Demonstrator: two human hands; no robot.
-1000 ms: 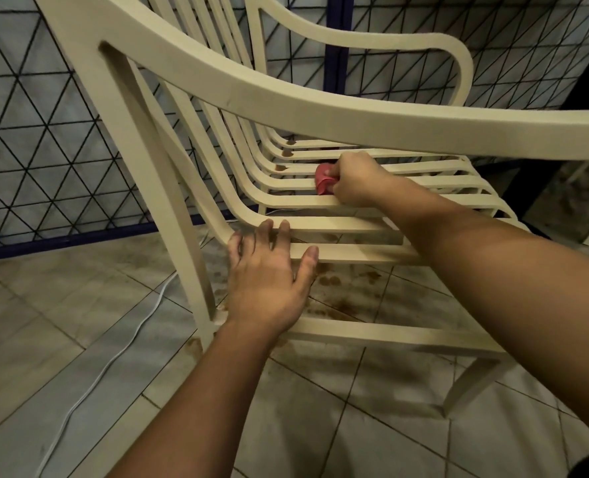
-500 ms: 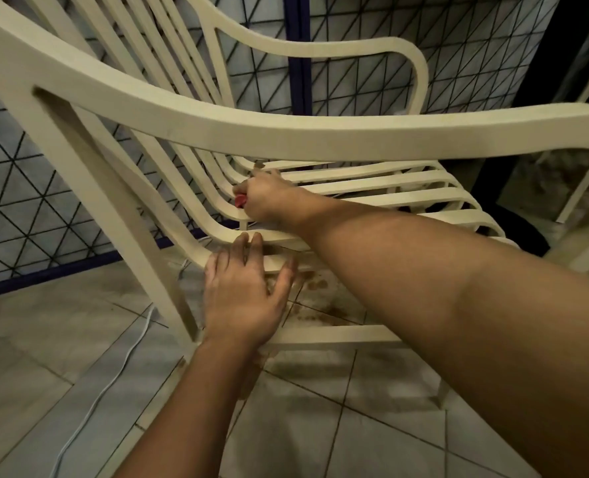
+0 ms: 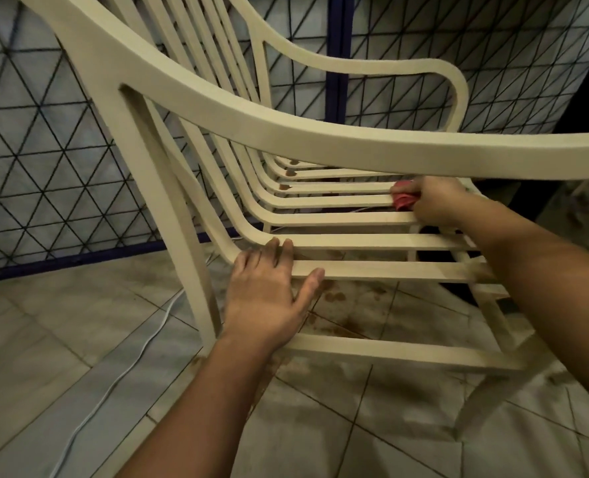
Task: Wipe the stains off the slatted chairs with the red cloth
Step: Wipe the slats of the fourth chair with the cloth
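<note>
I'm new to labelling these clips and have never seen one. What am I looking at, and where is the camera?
No machine here: these are a person's two bare hands, filmed by one wide-angle camera worn on the head, looking forward and down, so both forearms reach in from the viewer's side. A cream slatted chair fills the view; the hands reach under its near armrest. The right hand grips a bunched red cloth against a seat slat. The left hand rests flat on the nearest slat, holding nothing. Brown spots show on the farther slats. Below lie stained floor tiles and a white cable.
</note>
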